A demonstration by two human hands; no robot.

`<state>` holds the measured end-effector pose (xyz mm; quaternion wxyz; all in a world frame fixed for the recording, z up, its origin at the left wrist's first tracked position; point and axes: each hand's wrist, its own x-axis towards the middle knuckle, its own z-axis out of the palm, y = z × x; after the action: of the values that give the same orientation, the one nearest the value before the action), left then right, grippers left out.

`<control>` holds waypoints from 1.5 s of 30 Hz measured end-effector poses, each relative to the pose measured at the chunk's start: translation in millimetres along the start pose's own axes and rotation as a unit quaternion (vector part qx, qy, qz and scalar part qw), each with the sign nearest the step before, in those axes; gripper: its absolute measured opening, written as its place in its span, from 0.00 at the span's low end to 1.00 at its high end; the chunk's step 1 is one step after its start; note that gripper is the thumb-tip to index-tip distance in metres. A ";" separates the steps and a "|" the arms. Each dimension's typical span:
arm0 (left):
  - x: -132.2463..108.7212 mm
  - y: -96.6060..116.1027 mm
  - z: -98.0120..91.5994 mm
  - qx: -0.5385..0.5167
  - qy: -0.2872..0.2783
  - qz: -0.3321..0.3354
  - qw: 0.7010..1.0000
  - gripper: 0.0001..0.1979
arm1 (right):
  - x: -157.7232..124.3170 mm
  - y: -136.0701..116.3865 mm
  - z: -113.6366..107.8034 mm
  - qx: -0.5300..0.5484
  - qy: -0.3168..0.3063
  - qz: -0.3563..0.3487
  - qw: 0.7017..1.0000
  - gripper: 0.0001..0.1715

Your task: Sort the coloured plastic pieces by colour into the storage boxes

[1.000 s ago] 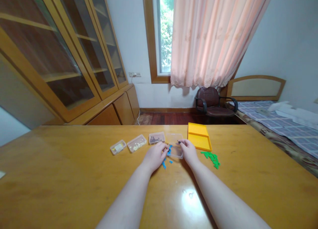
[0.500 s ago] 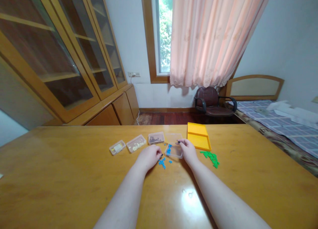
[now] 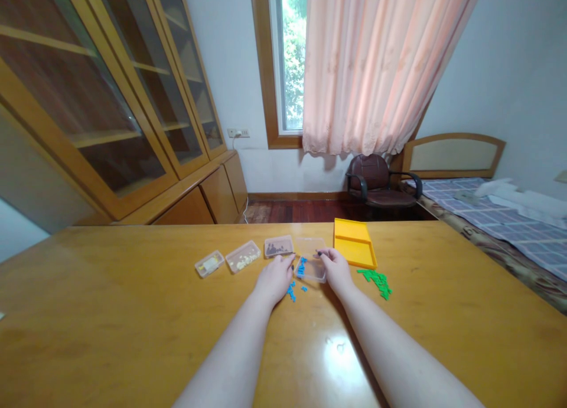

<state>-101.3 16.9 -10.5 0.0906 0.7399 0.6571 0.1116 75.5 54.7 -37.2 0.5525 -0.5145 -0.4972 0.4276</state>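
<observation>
My right hand is closed on the right edge of an open clear box, whose lid lies back behind it. Blue pieces lie in the left part of this box. At the box's left side is my left hand, its index finger stretched toward the rear left corner, where a small blue piece lay. More blue pieces are on the table beside and partly under my left hand, and a small one lies in front of the box.
Clear boxes with dark pieces, cream pieces and yellow-and-white contents stand to the left. An open yellow case and green pieces are on the right of the wooden table.
My left hand has moved right and slightly forward, from the loose blue pieces toward the box's rear left corner, and its index finger has stretched out. My right hand has stayed at the box.
</observation>
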 end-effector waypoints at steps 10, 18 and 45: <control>0.9 -0.9 -1.0 -0.009 0.009 0.005 1.000 0.14 | -1.1 -3.0 0.4 -0.007 0.004 -0.001 1.000 0.12; 3.2 -4.8 2.2 -0.010 0.006 0.011 1.000 0.11 | -1.5 -2.6 -0.5 -0.011 0.006 0.000 1.000 0.13; 3.6 2.0 -1.3 -0.072 0.077 0.004 0.994 0.08 | -0.7 -1.3 0.2 -0.008 -0.001 0.001 1.000 0.12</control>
<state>-99.4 20.2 -8.6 0.0925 0.7233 0.6496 0.2151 75.1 53.9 -36.1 0.5479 -0.5190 -0.5007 0.4241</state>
